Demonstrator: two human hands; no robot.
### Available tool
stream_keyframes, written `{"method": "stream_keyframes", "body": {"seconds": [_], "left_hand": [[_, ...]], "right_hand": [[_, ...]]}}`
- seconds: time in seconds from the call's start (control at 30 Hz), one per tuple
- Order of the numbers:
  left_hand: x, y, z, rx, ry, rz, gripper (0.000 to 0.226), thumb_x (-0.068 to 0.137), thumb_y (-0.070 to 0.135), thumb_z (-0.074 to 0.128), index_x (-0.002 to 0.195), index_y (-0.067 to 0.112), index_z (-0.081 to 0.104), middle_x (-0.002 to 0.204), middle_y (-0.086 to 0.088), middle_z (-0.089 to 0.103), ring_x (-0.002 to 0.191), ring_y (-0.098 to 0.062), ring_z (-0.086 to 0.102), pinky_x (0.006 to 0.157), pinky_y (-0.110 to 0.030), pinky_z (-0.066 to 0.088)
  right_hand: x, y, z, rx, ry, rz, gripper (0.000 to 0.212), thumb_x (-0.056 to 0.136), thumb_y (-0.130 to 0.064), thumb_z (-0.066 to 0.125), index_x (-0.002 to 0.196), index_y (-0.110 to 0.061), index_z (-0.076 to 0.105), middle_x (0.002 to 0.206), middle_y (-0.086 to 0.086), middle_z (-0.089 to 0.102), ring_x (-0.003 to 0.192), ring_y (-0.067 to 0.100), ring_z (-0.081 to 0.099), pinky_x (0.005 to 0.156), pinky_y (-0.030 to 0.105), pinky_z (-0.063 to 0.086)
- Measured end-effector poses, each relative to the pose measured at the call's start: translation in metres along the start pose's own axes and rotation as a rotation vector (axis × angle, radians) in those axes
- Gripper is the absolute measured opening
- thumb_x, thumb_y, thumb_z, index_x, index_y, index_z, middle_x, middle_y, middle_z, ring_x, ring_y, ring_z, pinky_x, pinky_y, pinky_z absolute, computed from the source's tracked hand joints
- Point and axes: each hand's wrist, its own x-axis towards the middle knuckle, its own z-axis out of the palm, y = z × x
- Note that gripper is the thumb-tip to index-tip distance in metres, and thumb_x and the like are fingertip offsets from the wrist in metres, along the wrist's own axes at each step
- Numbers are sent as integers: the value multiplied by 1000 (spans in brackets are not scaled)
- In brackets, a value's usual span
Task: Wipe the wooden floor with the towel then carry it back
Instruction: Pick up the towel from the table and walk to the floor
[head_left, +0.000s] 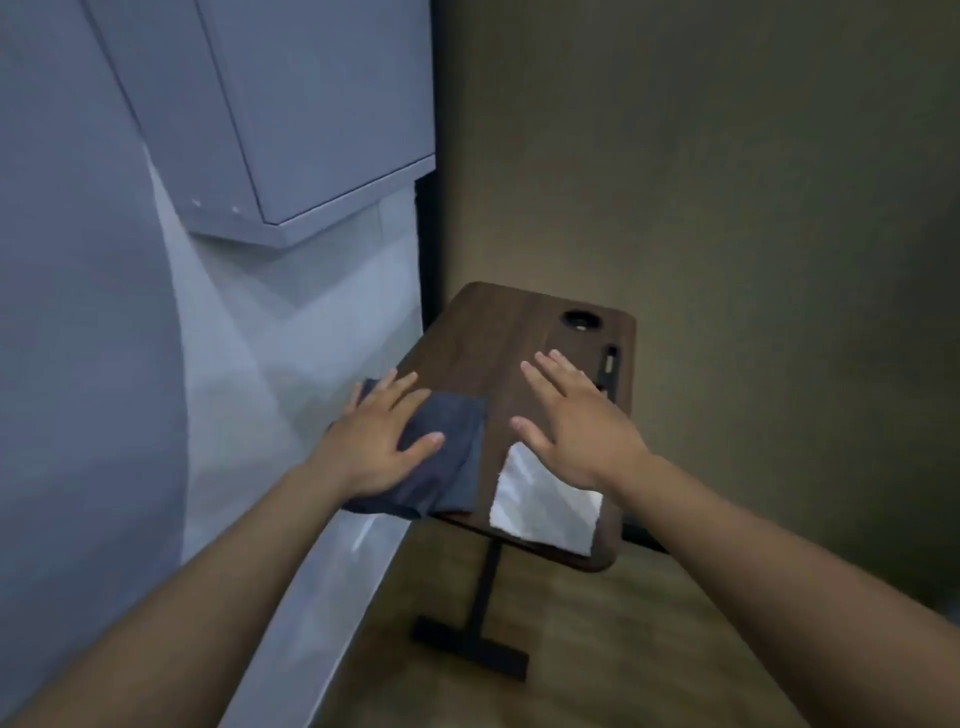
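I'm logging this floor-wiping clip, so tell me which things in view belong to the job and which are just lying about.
Part of the job:
- grey towel, under the left hand
- wooden floor

Just lying about:
- white cloth, partly under the open right hand
- table
- pen in the table's slot
- cabinet

Single head-worn view, wide-angle, looking forward and steeply down onto the table (498, 332) from close above its near edge. Both forearms enter from the bottom corners; floor (597, 649) lies below the table, wall (78, 260) to its left.
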Motion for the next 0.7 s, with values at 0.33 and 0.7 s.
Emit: {"method": "stream_keyframes", "body": {"seconds": [0.33,0.7], "left_hand": [[-8,-59,56,176,-205,26,60,97,42,53,152,26,36,160,3,33,150,-19,23,118,-44,23],[89,25,-51,-125,447,221,33,80,20,45,107,12,61,98,-15,70,87,-42,62,65,-41,46]], "right_hand": [[55,-51,108,-4,-528,-169,91,90,-59,61,159,-19,17,166,9,13,153,29,10,122,40,23],[80,-26,9,522,377,130,39,82,-1,53,118,-13,58,114,10,64,103,30,59,85,42,48]]}}
